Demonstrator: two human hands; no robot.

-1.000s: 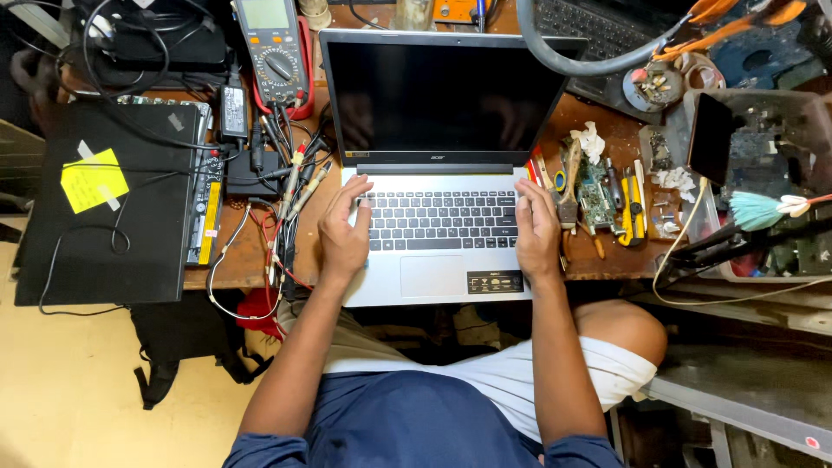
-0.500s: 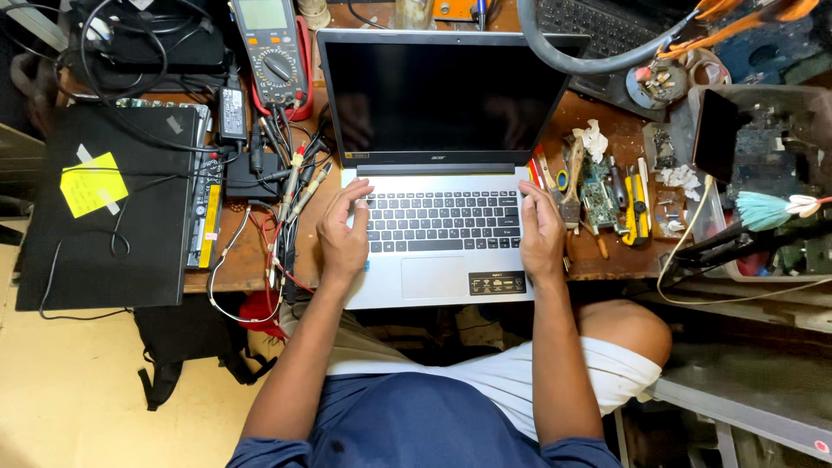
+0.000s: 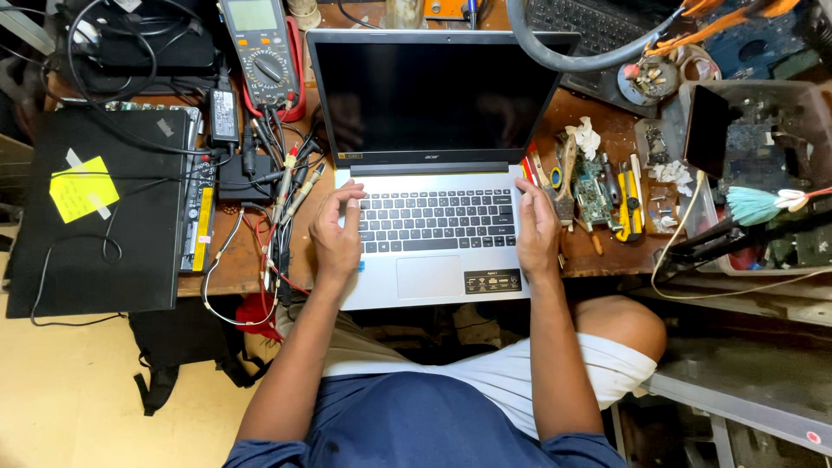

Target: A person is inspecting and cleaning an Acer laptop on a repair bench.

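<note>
The silver laptop (image 3: 433, 173) sits open in the middle of the messy wooden surface (image 3: 598, 251), and its screen is dark. The left hand (image 3: 336, 232) lies loose on the left edge of the keyboard with its fingers bent and holding nothing, and the right hand (image 3: 537, 230) lies flat and open on the right edge of the keys. A closed black laptop (image 3: 95, 217) with a yellow note (image 3: 84, 188) lies well off to the left, a meter (image 3: 263, 56) stands behind a tangle of wires, and small tools (image 3: 607, 195) lie just right of the keys.
</note>
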